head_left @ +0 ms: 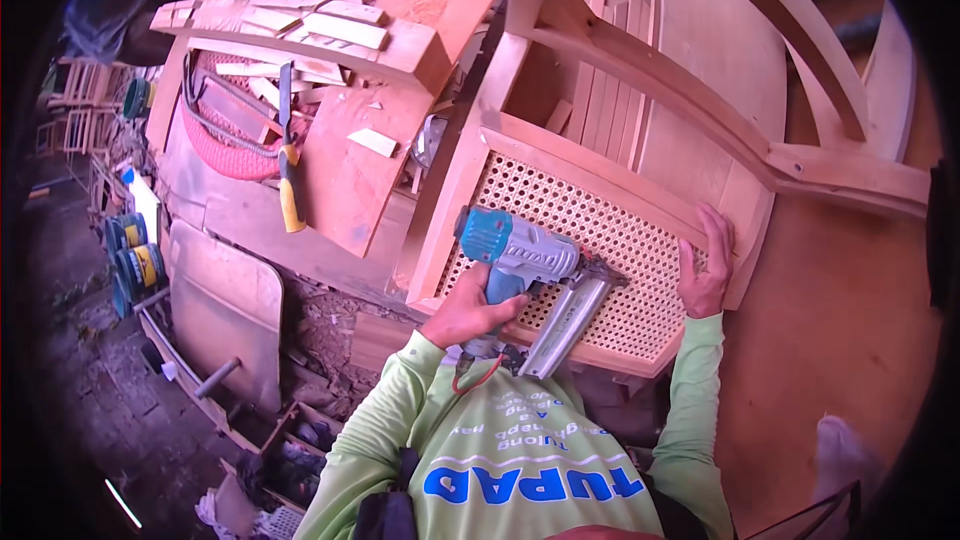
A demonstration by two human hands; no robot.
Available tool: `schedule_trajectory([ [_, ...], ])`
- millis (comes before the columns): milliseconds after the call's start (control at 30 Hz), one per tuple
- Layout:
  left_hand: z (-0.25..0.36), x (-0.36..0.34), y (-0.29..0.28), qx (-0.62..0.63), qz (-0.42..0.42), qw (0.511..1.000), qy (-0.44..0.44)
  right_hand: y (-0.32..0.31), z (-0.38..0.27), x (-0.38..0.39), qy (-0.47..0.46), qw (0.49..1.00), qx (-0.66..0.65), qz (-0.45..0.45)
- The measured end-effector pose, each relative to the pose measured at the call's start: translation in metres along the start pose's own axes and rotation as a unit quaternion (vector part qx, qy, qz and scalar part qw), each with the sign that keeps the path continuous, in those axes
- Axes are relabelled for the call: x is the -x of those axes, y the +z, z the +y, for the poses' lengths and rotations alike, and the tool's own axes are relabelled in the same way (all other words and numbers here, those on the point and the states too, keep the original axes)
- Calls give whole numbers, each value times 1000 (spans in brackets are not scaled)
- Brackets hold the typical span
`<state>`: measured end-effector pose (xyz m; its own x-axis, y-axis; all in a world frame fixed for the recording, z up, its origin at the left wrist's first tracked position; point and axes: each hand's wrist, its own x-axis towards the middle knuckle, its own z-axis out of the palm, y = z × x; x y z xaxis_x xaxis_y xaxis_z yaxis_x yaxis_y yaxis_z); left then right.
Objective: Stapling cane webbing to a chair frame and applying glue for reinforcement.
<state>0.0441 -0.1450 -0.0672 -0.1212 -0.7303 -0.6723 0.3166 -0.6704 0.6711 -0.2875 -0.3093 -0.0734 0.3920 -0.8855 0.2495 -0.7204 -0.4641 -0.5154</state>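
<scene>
My left hand (470, 305) is closed round the handle of a teal and grey nail gun (525, 250). The gun lies across a woven cane panel (600, 210), its slanted silver magazine pointing down toward my shirt. Pale wood framing (610, 172) borders the cane. At the panel's right side, my right hand (706, 270) rests on the frame with its fingers stretched out and the thumb apart. A red hose or cord (480, 377) shows below the gun's handle.
Curved wooden chair parts (680, 110) rise behind the panel. On the left bench lie a saw (200, 105), a yellow-handled tool (290, 185) and several wood offcuts (345, 30). A worn board (225, 305) and green-rimmed spools (138, 270) stand lower left. Another person (110, 5) is at the far left.
</scene>
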Motion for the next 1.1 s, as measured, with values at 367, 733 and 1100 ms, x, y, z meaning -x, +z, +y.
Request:
schedule_trajectory([
  [367, -5, -2, -10, -32, -15, 999, 20, 31, -61, -54, -92, 996, -13, -19],
  [733, -14, -5, -11, -66, -3, 994, 87, 122, -106, -125, -241, 968, -36, -62],
  [1100, -18, -2, -11, -162, 48, 967, 192, 105, -123, -140, -307, 944, -16, -120],
])
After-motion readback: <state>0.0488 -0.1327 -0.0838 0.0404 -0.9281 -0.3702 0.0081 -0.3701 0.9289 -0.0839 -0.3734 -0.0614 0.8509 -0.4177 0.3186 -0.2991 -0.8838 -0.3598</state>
